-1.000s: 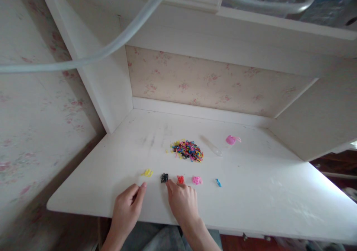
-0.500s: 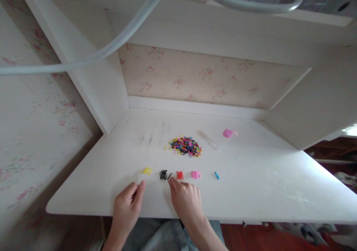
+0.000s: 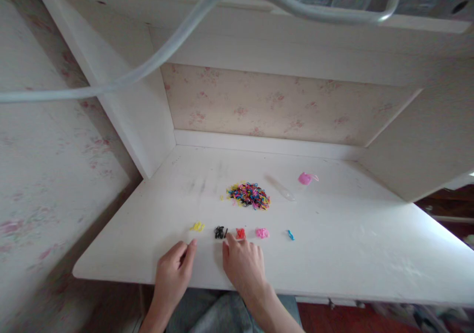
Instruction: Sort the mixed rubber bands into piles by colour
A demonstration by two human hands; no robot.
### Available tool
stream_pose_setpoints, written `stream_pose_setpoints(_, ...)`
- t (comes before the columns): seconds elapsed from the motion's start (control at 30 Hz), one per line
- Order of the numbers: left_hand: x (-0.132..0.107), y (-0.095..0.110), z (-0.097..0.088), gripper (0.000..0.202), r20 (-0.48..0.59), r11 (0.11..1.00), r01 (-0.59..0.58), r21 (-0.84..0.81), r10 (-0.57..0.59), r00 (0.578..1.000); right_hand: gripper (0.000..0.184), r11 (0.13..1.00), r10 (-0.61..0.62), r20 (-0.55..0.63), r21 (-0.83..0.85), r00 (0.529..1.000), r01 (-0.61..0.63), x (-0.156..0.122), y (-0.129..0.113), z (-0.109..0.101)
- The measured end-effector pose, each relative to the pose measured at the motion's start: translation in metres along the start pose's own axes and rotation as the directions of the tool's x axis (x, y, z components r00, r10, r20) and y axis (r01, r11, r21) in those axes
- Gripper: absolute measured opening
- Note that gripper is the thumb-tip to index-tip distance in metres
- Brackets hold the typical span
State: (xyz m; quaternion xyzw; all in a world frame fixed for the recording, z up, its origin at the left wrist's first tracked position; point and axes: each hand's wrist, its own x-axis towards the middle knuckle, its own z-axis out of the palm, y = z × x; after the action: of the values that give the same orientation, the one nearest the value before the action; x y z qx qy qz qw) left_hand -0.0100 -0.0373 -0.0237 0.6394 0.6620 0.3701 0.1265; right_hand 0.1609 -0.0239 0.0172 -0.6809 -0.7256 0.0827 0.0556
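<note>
A mixed pile of tiny coloured rubber bands (image 3: 249, 196) lies mid-desk. In front of it runs a row of small sorted heaps: yellow (image 3: 197, 226), black (image 3: 219, 232), red (image 3: 240, 233), pink (image 3: 261, 233) and blue (image 3: 291, 235). My right hand (image 3: 242, 263) rests on the desk with its index finger stretched out, the tip just beside the black heap. My left hand (image 3: 174, 270) lies on the desk near the front edge, below the yellow heap, fingers loosely curled with nothing seen in them.
A clear plastic bag (image 3: 282, 190) and a pink lid (image 3: 306, 178) lie behind the pile to the right. The white desk (image 3: 351, 244) sits in an alcove with side panels and a shelf above. A translucent hose (image 3: 155, 61) crosses overhead.
My right hand has drawn back slightly from the black heap, leaving a black band beside it. The left hand has stayed in place. The view has shifted a little.
</note>
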Motion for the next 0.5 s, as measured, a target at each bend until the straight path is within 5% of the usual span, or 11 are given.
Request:
stream_pose_setpoints(0.3,0.000,-0.002,0.001,0.041,-0.013,1.000,-0.023,0.000,0.023,1.000,0.021,1.000,0.015,-0.031,-0.017,0.999,-0.015,-0.001,-0.002,-0.001)
stream_pose_setpoints(0.5,0.003,0.001,-0.001,0.042,0.052,0.999,-0.036,0.014,0.035,0.998,0.025,1.000,0.009,-0.099,-0.005,0.995,-0.010,-0.013,0.018,-0.003)
